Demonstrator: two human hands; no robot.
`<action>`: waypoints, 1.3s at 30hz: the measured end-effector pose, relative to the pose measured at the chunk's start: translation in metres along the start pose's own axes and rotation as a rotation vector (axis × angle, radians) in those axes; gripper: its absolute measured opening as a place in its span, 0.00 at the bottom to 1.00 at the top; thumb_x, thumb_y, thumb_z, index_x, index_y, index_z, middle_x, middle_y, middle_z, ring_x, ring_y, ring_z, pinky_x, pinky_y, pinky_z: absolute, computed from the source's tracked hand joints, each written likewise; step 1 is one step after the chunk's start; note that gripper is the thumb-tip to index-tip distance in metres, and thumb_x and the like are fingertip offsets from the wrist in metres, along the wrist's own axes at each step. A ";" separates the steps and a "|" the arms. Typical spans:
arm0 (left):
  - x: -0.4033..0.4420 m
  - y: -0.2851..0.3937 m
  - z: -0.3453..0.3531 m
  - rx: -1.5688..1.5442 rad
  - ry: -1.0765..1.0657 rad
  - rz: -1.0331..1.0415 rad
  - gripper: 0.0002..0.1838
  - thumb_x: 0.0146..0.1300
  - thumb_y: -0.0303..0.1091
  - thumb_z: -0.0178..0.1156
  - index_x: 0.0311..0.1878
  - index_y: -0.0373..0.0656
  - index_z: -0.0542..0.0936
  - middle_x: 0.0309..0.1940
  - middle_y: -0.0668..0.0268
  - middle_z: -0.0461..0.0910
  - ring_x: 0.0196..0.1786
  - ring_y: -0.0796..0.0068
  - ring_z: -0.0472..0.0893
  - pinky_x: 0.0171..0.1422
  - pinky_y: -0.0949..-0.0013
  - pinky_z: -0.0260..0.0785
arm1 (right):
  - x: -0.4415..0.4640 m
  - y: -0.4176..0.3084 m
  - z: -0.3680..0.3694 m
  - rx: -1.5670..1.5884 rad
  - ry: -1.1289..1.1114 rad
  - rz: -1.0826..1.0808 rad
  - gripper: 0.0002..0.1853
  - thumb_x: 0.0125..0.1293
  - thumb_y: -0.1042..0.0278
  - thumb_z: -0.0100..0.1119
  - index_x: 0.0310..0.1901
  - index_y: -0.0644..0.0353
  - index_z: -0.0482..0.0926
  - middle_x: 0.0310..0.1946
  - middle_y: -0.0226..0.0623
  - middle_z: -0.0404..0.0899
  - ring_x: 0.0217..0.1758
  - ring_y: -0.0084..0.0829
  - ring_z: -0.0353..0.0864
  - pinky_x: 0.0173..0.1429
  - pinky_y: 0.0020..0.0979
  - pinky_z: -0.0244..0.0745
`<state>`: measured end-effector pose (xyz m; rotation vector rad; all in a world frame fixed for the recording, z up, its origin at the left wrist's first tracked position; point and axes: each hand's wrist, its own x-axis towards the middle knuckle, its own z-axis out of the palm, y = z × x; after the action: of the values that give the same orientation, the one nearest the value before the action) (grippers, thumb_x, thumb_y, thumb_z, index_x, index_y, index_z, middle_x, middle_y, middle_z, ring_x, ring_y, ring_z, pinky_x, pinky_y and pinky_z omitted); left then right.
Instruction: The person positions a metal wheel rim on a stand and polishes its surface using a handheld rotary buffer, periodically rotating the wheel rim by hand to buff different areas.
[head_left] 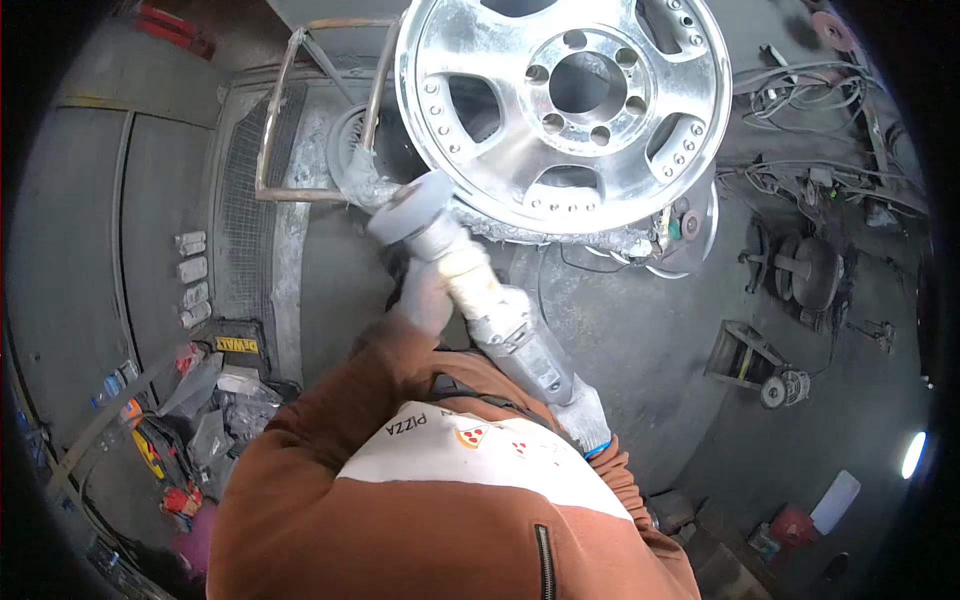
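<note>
An angle polisher point(520, 345), with a pale tape-like wrapping near its head, slants across the front of my body. Its whitish round polishing wheel point(412, 205) is close to the lower left edge of a shiny alloy wheel rim point(510, 90); whether the two touch I cannot tell. My left hand point(426, 298), gloved and smeared by motion, is closed at the tool's front part below the head. Around the rear end of the body wraps my right hand point(582, 415), in a light glove with a blue cuff.
The rim lies on a dust-coated stand beside a bent metal tube frame point(268, 150). Bags and a DeWalt case point(238, 345) sit at the left. To the right are tangled cables point(810, 95), a dusty chair point(812, 270) and a small motor-like machine point(785, 388) on the floor.
</note>
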<state>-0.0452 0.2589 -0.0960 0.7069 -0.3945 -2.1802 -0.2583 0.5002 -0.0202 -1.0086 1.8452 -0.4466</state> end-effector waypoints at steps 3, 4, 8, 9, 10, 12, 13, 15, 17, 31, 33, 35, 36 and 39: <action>-0.028 0.016 -0.031 -0.141 -0.024 0.132 0.19 0.67 0.38 0.59 0.58 0.42 0.75 0.47 0.58 0.80 0.50 0.59 0.81 0.68 0.50 0.69 | 0.016 -0.047 -0.009 0.012 -0.309 0.266 0.28 0.51 0.73 0.62 0.58 0.66 0.78 0.34 0.52 0.85 0.34 0.41 0.87 0.38 0.35 0.79; -0.030 0.020 -0.048 -0.203 -0.056 0.144 0.21 0.65 0.39 0.60 0.59 0.42 0.75 0.48 0.57 0.80 0.51 0.57 0.81 0.68 0.48 0.68 | 0.023 -0.059 -0.011 0.022 -0.305 0.260 0.28 0.51 0.73 0.62 0.58 0.66 0.78 0.34 0.52 0.85 0.34 0.41 0.87 0.38 0.35 0.79; -0.053 0.068 -0.049 -0.148 0.129 0.059 0.27 0.58 0.41 0.64 0.60 0.41 0.74 0.49 0.56 0.80 0.53 0.54 0.81 0.65 0.46 0.72 | 0.063 -0.060 -0.027 0.077 -0.537 0.055 0.18 0.58 0.67 0.64 0.50 0.64 0.80 0.31 0.42 0.84 0.31 0.31 0.83 0.35 0.30 0.75; -0.057 0.078 -0.045 -0.114 0.192 0.035 0.28 0.56 0.41 0.65 0.59 0.40 0.74 0.48 0.56 0.80 0.52 0.53 0.81 0.63 0.46 0.73 | 0.080 -0.049 -0.041 0.210 -0.433 -0.019 0.18 0.61 0.63 0.64 0.50 0.64 0.80 0.33 0.40 0.84 0.32 0.29 0.83 0.36 0.29 0.75; -0.060 0.082 -0.055 -0.062 0.251 0.029 0.29 0.54 0.40 0.64 0.59 0.39 0.73 0.49 0.55 0.79 0.53 0.54 0.80 0.61 0.49 0.75 | 0.098 -0.039 -0.055 0.334 -0.339 -0.106 0.19 0.65 0.58 0.65 0.51 0.63 0.81 0.34 0.38 0.84 0.33 0.27 0.82 0.37 0.28 0.75; -0.065 0.091 -0.043 -0.022 0.339 0.082 0.29 0.54 0.40 0.65 0.58 0.39 0.73 0.48 0.55 0.79 0.52 0.54 0.81 0.61 0.49 0.75 | 0.160 0.001 -0.091 0.398 0.324 -0.109 0.20 0.72 0.49 0.61 0.46 0.62 0.81 0.29 0.33 0.80 0.32 0.25 0.80 0.37 0.28 0.75; -0.065 0.093 -0.037 0.005 0.406 0.129 0.28 0.53 0.39 0.65 0.57 0.38 0.74 0.47 0.55 0.80 0.51 0.54 0.81 0.61 0.50 0.75 | 0.190 -0.022 -0.112 0.337 0.774 -0.074 0.16 0.75 0.53 0.56 0.42 0.61 0.79 0.28 0.30 0.75 0.28 0.24 0.75 0.33 0.30 0.73; -0.062 0.086 -0.036 -0.019 0.441 0.208 0.27 0.53 0.39 0.66 0.55 0.37 0.76 0.44 0.54 0.80 0.49 0.52 0.81 0.60 0.47 0.75 | 0.250 -0.036 -0.145 0.713 0.911 0.007 0.15 0.78 0.57 0.52 0.43 0.62 0.78 0.31 0.26 0.71 0.24 0.23 0.68 0.29 0.31 0.70; -0.063 0.073 -0.054 -0.065 0.384 0.321 0.25 0.52 0.39 0.66 0.52 0.37 0.77 0.41 0.53 0.80 0.48 0.48 0.81 0.60 0.43 0.73 | 0.300 -0.004 -0.149 0.764 0.818 -0.110 0.18 0.77 0.61 0.53 0.56 0.69 0.70 0.50 0.40 0.69 0.49 0.30 0.69 0.50 0.34 0.70; -0.062 -0.013 -0.011 -0.196 0.485 0.579 0.26 0.50 0.38 0.69 0.51 0.35 0.78 0.43 0.51 0.80 0.51 0.46 0.79 0.68 0.39 0.68 | 0.339 -0.069 -0.276 -0.087 0.667 -0.401 0.18 0.77 0.61 0.54 0.54 0.71 0.79 0.51 0.43 0.84 0.56 0.31 0.82 0.59 0.30 0.75; -0.064 -0.016 -0.009 -0.214 0.470 0.581 0.25 0.50 0.37 0.69 0.51 0.36 0.77 0.43 0.51 0.80 0.52 0.46 0.79 0.69 0.39 0.67 | 0.369 -0.106 -0.323 -0.136 0.500 -0.543 0.19 0.76 0.61 0.57 0.57 0.70 0.78 0.50 0.44 0.84 0.53 0.31 0.82 0.58 0.31 0.76; -0.070 -0.016 -0.002 -0.169 0.506 0.630 0.25 0.50 0.37 0.68 0.51 0.36 0.77 0.43 0.51 0.80 0.52 0.46 0.79 0.69 0.39 0.67 | 0.414 -0.131 -0.354 0.079 0.258 -0.737 0.21 0.74 0.62 0.59 0.59 0.71 0.77 0.51 0.46 0.84 0.55 0.33 0.83 0.61 0.34 0.76; -0.074 -0.015 -0.001 -0.167 0.512 0.630 0.25 0.50 0.37 0.68 0.51 0.36 0.77 0.43 0.51 0.80 0.52 0.46 0.79 0.69 0.39 0.67 | 0.416 -0.155 -0.359 0.034 0.238 -0.741 0.24 0.73 0.59 0.61 0.60 0.71 0.76 0.53 0.48 0.84 0.56 0.35 0.83 0.62 0.34 0.76; -0.075 -0.013 -0.002 -0.165 0.512 0.626 0.24 0.50 0.36 0.68 0.51 0.36 0.78 0.43 0.51 0.80 0.52 0.46 0.79 0.69 0.39 0.67 | 0.381 -0.250 -0.341 -0.558 0.357 -0.444 0.33 0.69 0.49 0.65 0.64 0.69 0.74 0.57 0.53 0.81 0.61 0.42 0.81 0.65 0.35 0.74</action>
<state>-0.0119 0.3251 -0.0776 0.8747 -0.1335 -1.3673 -0.5215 0.0090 0.0948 -1.8362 2.1158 -0.3946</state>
